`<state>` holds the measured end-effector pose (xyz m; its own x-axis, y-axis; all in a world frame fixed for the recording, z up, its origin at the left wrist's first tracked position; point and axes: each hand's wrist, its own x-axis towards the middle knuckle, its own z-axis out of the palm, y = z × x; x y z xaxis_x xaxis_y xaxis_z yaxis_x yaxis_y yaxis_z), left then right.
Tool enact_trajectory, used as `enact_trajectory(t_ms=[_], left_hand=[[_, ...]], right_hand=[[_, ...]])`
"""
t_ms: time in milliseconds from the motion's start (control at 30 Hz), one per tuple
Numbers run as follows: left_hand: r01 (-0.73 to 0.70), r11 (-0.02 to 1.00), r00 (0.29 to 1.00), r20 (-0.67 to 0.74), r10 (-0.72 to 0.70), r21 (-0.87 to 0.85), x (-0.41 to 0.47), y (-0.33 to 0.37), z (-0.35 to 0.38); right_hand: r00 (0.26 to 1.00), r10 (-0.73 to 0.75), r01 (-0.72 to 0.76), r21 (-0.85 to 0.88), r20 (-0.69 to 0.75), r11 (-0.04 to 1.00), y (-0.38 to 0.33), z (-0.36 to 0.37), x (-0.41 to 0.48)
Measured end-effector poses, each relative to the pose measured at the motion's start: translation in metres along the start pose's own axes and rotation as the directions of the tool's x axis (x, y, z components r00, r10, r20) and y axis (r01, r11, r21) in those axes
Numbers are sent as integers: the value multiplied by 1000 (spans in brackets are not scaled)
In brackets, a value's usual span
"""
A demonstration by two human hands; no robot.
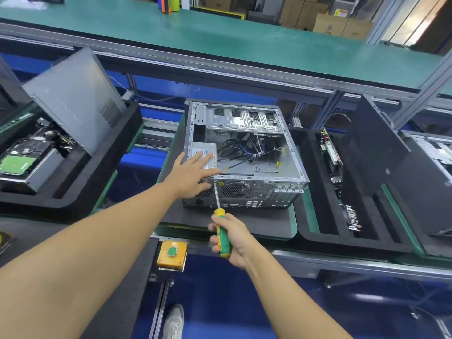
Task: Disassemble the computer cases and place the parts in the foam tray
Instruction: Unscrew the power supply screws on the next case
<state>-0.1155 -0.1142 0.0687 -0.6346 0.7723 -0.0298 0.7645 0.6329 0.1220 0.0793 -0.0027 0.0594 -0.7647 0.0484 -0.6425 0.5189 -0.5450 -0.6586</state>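
Gripping a screwdriver [220, 231], right hand [232, 241]; left hand [193, 174] flat on case [244, 152].

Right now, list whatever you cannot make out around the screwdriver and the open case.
Head view only.
Screw at the screwdriver tip: too small, crowded by the left hand.
Text on the power supply label: too small, partly under that hand.
Handle's middle: wrapped by the right hand.

Both forearms were bare up to the frame edge, at 7 and 5 o'clock. Left hand [193, 174] and right hand [232, 241] were bare too. One shoe [174, 321] showed at 6 o'clock: pale grey-white sneaker, textured upper, rounded toe. Other clothing was out of frame.
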Motion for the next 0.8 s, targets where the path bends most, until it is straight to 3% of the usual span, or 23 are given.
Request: enact_trajectory(t_ms=[67,167,300,433,567,633,800], left_hand=[[-1,1000,1000,-1,1,3,0,0,-1],[-2,1000,1000,-1,2,8,0,0,-1],[2,1000,1000,0,-2,18,0,0,0],[-1,1000,1000,-6,1,19,1,0,1],[2,1000,1000,-3,-2,15,0,0,0],[2,1000,1000,-5,-2,18,0,1,0],[10,1000,1000,7,-10,18,-1,2,-2]], right_hand=[[992,78,-83,54,95,995,-8,-1,-4],[986,73,-76,15,147,997,-7,-5,-5],[996,-46,46,6,73,999,2,-3,-3],[998,-59,58,-81,-11,995,5,2,-2],[991,75,-82,66,114,994,-4,10,-8],[981,96,-107,60,166,992,-7,10,-10],[993,-72,80,-77,95,994,3,6,-12]])
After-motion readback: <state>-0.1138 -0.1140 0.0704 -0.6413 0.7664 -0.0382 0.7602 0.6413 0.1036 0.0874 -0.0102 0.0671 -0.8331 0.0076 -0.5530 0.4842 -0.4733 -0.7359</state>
